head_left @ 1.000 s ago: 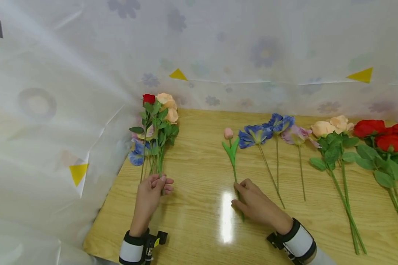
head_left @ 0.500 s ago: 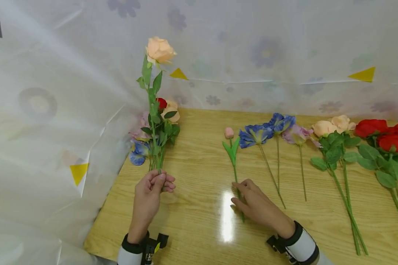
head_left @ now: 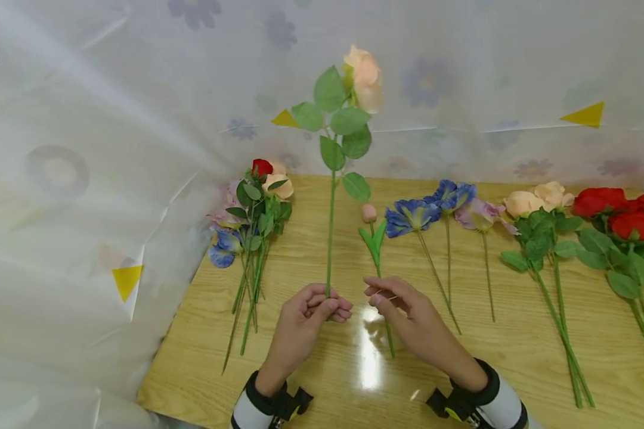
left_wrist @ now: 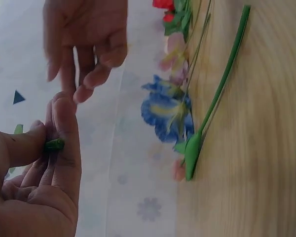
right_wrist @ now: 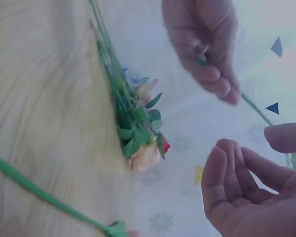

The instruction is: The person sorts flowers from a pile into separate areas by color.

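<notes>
The left hand [head_left: 308, 313] is pinching the rose [head_left: 333, 154] upright above the tabletop [head_left: 193, 357], inboard of its left edge, the right hand [head_left: 415, 316] is hovering alongside, empty and loosely curved; firm pinching should be limiting sway.

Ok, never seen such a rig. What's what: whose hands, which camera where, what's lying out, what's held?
No robot: a person's bare left hand and right hand. The wide picture comes from a head camera looking forward and down; the other two come from wrist cameras, each watching its own hand. On the table lie, left to right: a mixed bunch, a pink tulip, blue flowers, a purple flower, peach roses and red roses. The left hand pinches a single peach rose upright by its stem; the right hand is nearby, holding nothing visible.
</notes>
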A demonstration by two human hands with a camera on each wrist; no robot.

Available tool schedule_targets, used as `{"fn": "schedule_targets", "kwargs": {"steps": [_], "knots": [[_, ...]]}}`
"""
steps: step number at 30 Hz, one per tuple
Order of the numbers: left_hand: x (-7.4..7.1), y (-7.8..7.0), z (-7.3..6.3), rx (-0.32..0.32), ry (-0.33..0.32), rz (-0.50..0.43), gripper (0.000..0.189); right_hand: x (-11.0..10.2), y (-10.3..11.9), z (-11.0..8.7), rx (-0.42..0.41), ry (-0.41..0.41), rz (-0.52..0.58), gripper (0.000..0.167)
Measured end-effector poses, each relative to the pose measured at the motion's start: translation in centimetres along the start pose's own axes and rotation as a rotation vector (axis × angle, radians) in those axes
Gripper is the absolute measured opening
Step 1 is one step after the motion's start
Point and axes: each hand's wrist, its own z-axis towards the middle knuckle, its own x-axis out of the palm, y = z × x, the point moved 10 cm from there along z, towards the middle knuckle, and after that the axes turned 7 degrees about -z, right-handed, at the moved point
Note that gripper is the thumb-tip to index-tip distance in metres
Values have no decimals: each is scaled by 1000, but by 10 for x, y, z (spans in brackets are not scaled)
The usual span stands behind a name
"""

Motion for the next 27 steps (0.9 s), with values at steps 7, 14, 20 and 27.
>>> {"fn": "schedule_targets", "kwargs": {"steps": [7, 14, 20, 27], "knots": [[45, 16, 1, -12, 106, 117, 22, -7, 9, -4, 0, -44, 64, 28], [72, 12, 2, 122, 158, 273, 20, -15, 12, -11, -17, -141, 125, 17], [63, 21, 3, -5, 162, 381, 27, -33, 12, -18, -89, -212, 171, 22], [-11, 10, 2, -25, -102, 523, 25, -65, 4, -30, -155, -318, 250, 23]]}}
